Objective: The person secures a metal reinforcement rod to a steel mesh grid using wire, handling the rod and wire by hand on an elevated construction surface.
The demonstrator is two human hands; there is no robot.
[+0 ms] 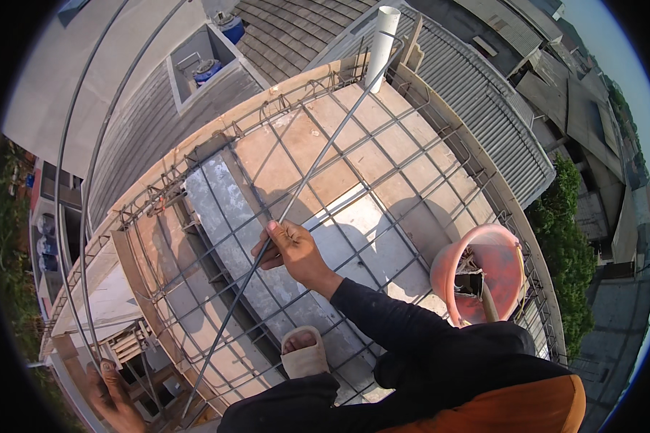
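My right hand [296, 254], reaching in from the lower right in a dark sleeve, is closed around a long steel rebar [314, 169], thumb on top. That bar slants from the white pipe at the far corner down to the near left, above a tied rebar mesh [383, 179]. At the lower left edge, my left hand [115, 399] closes on two long rebars [87, 180] that rise along the left side and appear curved. Its wrist is cut off by the picture's edge. My sandalled foot [305, 353] stands at the mesh.
A pinkish-red bucket [515, 270] holding a wooden-handled tool and scraps sits at my right. Plywood formwork boards [296, 155] lie beneath the mesh, edged by a raised board [509, 195]. The white pipe [383, 47] stands upright at the far corner. Roofs lie beyond; a drop opens lower left.
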